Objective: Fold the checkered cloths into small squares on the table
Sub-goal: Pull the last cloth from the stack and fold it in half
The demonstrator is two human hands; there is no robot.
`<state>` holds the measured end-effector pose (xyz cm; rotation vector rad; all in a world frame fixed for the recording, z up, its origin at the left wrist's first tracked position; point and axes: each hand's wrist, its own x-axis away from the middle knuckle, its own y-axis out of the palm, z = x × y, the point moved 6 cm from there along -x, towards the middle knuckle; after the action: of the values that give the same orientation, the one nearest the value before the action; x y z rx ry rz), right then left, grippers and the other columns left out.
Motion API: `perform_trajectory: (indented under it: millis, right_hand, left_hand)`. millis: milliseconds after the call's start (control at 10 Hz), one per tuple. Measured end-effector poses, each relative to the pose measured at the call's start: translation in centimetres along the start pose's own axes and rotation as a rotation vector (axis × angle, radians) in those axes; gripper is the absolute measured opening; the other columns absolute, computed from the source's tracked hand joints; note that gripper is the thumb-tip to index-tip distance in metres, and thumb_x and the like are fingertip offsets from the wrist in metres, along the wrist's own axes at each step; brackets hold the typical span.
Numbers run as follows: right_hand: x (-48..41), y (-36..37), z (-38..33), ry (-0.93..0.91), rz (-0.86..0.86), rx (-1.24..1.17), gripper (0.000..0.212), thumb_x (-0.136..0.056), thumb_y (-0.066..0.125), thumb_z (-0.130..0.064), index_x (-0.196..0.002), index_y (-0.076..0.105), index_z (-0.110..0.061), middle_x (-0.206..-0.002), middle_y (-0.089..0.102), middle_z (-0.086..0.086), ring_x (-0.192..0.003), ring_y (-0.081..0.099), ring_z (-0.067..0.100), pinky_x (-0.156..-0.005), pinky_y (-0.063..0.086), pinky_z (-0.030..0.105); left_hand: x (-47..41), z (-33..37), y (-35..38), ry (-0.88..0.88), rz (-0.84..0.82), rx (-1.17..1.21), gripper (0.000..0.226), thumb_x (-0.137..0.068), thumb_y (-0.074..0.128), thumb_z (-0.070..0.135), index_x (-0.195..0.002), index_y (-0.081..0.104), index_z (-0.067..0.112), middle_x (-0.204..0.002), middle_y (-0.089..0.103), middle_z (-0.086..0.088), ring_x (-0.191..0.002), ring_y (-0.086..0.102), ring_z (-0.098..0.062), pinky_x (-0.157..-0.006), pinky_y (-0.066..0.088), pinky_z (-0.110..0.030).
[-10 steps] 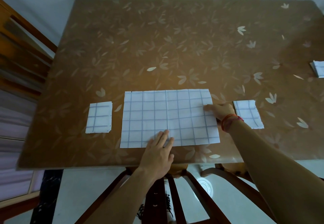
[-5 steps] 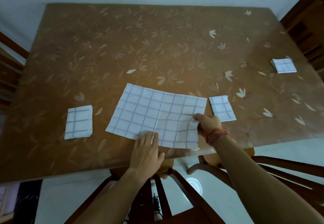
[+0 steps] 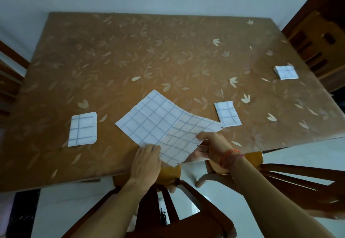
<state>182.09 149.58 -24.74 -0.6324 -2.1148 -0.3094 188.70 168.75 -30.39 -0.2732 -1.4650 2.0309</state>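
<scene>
A white checkered cloth lies half unfolded near the table's front edge, its right half lifted off the brown table. My right hand pinches the cloth's raised right edge, thumb on top and fingers beneath. My left hand holds the near edge at the fold line, its fingertips tucked under the raised part. Three folded checkered squares lie on the table: one at the left, one right of the cloth, one at the far right.
A wooden chair stands under the table's front edge below my arms. Another wooden chair stands at the right end, and chair slats show at the left. Pale floor lies below.
The cloth lay flat under both hands. My right hand took hold of its right edge and lifted it up and toward me. The cloth has turned askew, and my head has shifted right.
</scene>
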Motion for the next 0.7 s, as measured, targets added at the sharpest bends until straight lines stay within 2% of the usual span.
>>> perform_trajectory:
  millis: [100,200,300,400,500,600,700]
  right_hand:
    - [1.8,0.1,-0.6,-0.076,-0.046,0.149,0.033,-0.092,0.038,0.001,-0.091,0.048,0.032,-0.062,0.062,0.024,-0.053,0.067,0.013,-0.065,0.058,0.022]
    - [2.0,0.0,-0.5,-0.076,-0.186,0.045,0.031,-0.087,0.028,0.017,-0.112,0.047,0.019,-0.072,0.07,0.027,-0.073,0.073,0.011,-0.079,0.059,0.031]
    - [0.3,-1.0,1.0,-0.018,-0.067,0.484,0.034,-0.08,0.052,0.018,-0.11,0.057,0.003,-0.076,0.066,0.01,-0.079,0.063,0.018,-0.081,0.058,0.028]
    - [0.8,-3.8,2.5,0.095,0.129,0.913,0.034,-0.102,0.036,-0.006,-0.134,0.042,0.003,-0.079,0.038,-0.004,-0.089,0.044,0.011,-0.065,0.038,0.009]
    - [0.3,-4.0,3.6,0.101,0.117,1.221,0.042,-0.101,0.038,-0.009,-0.14,0.037,0.005,-0.136,0.049,0.014,-0.13,0.043,0.026,-0.1,0.037,0.021]
    - [0.4,-2.4,3.6,0.073,0.074,1.199,0.041,-0.096,0.046,0.003,-0.136,0.038,0.012,-0.142,0.042,0.027,-0.133,0.039,0.034,-0.105,0.034,0.029]
    - [1.1,-2.7,3.3,0.075,0.109,1.087,0.038,-0.102,0.038,-0.012,-0.14,0.036,-0.005,-0.136,0.046,0.013,-0.127,0.043,0.023,-0.098,0.038,0.02]
  left_hand:
    - [0.5,-0.9,-0.1,-0.003,0.008,0.049,0.047,-0.095,0.05,0.012,-0.141,0.042,0.019,-0.142,0.045,0.004,-0.132,0.037,-0.014,-0.114,0.026,-0.027]
    - [0.9,-2.1,-0.1,0.028,0.013,0.075,0.051,-0.093,0.053,0.007,-0.142,0.043,0.018,-0.145,0.045,0.003,-0.136,0.035,-0.013,-0.117,0.019,-0.029]
    - [1.2,-3.3,-0.2,0.094,-0.006,0.119,0.059,-0.089,0.049,-0.006,-0.143,0.043,0.016,-0.147,0.045,0.0,-0.14,0.032,-0.014,-0.117,0.014,-0.028]
    - [1.7,-4.8,0.0,0.168,-0.042,0.161,0.066,-0.084,0.042,-0.018,-0.142,0.045,0.013,-0.15,0.041,-0.003,-0.144,0.027,-0.018,-0.117,0.011,-0.027]
    - [2.0,-6.7,-0.5,0.165,0.055,0.165,0.052,-0.083,0.051,-0.017,-0.128,0.06,0.008,-0.134,0.057,-0.011,-0.13,0.048,-0.029,-0.112,0.025,-0.034]
    - [2.6,-7.1,-1.5,0.186,0.18,0.129,0.038,-0.072,0.058,-0.009,-0.104,0.072,0.007,-0.104,0.071,-0.008,-0.095,0.065,-0.025,-0.1,0.03,-0.025]
    - [2.9,-7.6,-1.9,0.189,0.202,0.141,0.034,-0.07,0.061,-0.002,-0.1,0.073,0.008,-0.097,0.072,-0.006,-0.086,0.066,-0.025,-0.087,0.047,-0.03]
